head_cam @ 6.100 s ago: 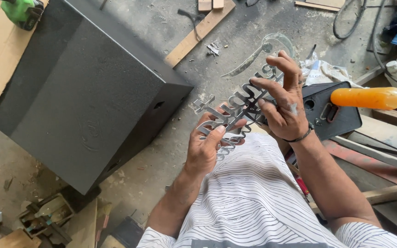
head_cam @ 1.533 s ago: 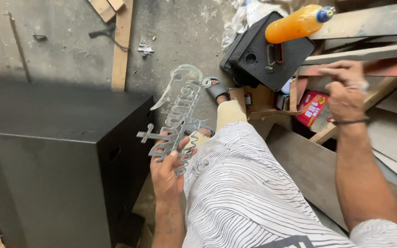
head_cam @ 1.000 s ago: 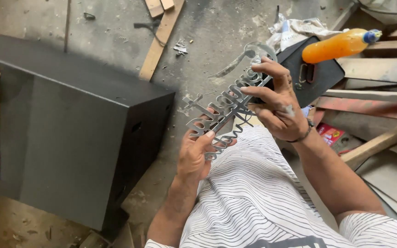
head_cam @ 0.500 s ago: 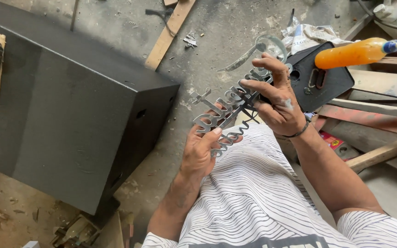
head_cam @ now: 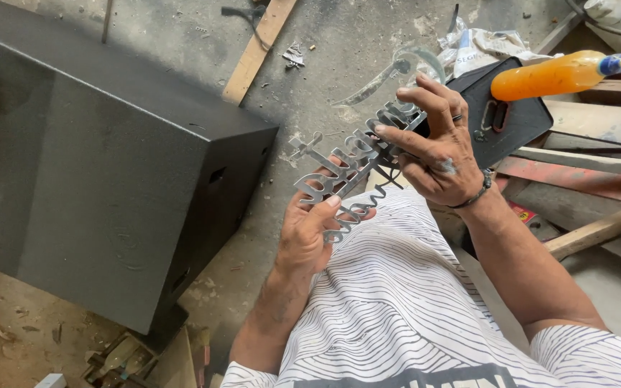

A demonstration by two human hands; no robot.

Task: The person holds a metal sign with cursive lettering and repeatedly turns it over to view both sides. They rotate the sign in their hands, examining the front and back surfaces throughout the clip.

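Note:
A silvery metal cut-out of script lettering (head_cam: 357, 162) is held between both hands over my striped-shirted lap. My left hand (head_cam: 315, 228) grips its lower left end, thumb pressed on top. My right hand (head_cam: 433, 144) has its fingers curled over the upper right part of the lettering; a dark band circles that wrist. A curved clear strip (head_cam: 397, 72) sticks out beyond the right hand's fingers, over the concrete floor.
A large black textured box (head_cam: 102, 165) lies on the floor at the left. A black case (head_cam: 508, 118) with an orange bottle (head_cam: 555, 74) on it sits at the upper right among timber pieces (head_cam: 598, 230). A wooden slat (head_cam: 256, 47) lies at top centre.
My right hand came back from the planks at the right and took hold of the lettering's upper end. The view swung back over the black box; the hands have held steady since.

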